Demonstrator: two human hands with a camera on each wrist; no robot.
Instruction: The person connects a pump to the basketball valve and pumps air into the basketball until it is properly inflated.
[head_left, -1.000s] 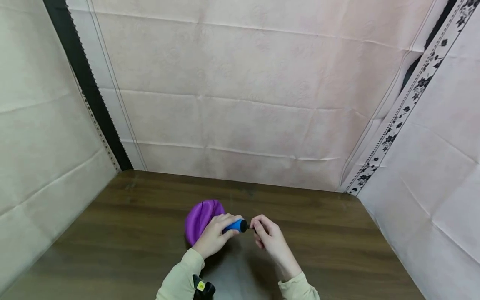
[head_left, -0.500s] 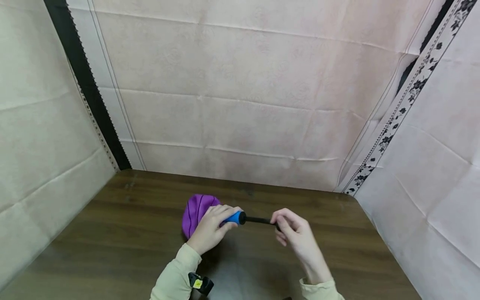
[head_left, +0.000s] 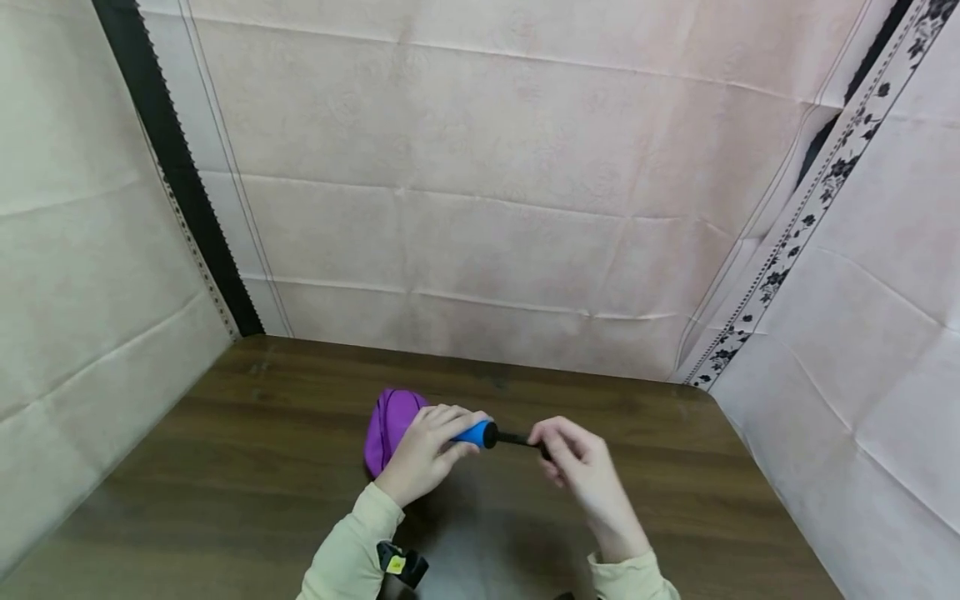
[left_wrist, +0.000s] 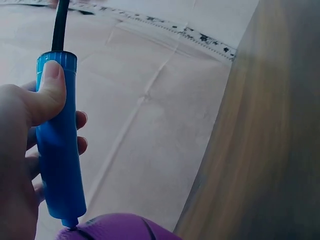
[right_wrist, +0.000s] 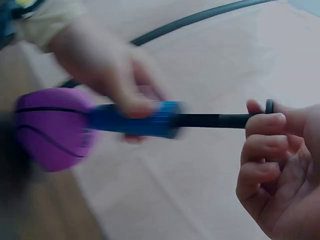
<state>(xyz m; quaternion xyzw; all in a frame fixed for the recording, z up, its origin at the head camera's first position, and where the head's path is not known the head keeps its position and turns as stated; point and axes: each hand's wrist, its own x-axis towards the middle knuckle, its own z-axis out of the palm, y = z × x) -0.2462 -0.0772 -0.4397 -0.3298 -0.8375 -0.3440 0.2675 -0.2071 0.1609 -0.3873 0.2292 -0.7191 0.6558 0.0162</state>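
Observation:
A blue hand pump [left_wrist: 60, 150] lies in the grip of my left hand [head_left: 429, 454], thumb along its barrel and fingers curled round behind. Its nozzle end meets a purple ball [head_left: 390, 429] with black lines, which looks partly deflated and folded. From the pump's other end a black plunger rod [right_wrist: 215, 121] sticks out. My right hand [head_left: 581, 467] pinches the rod's end handle between thumb and fingers, as the right wrist view shows. In the head view my left hand hides part of the ball and most of the pump.
Both hands are over a brown wood-grain table [head_left: 262, 467]. Pale creased cloth walls [head_left: 480, 192] stand behind it and at both sides. A black wrist camera [head_left: 405, 567] is strapped to my left wrist.
My right hand drew the plunger rod out to the right, then came back slightly towards the pump. The ball and my left hand shifted a little upward in the head view.

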